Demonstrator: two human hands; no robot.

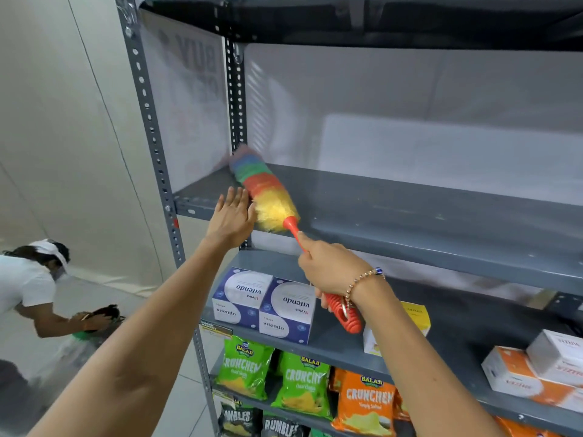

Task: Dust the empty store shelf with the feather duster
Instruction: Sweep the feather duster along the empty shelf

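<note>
The empty grey metal shelf (pixel 426 212) runs across the middle of the view. A rainbow feather duster (pixel 263 187) lies across its left end, the blurred head reaching into the back left corner. My right hand (pixel 331 266) is closed around the duster's red handle, whose ribbed end sticks out below my wrist. My left hand (pixel 232 216) is flat with fingers spread at the shelf's front left edge, touching the yellow feathers and holding nothing.
The shelf below carries tissue boxes (pixel 263 302) and white-orange boxes (pixel 536 370). Lower shelves hold green and orange chip bags (pixel 303 383). A perforated upright (pixel 154 137) frames the left side. Another person (pixel 34 285) bends over at the far left.
</note>
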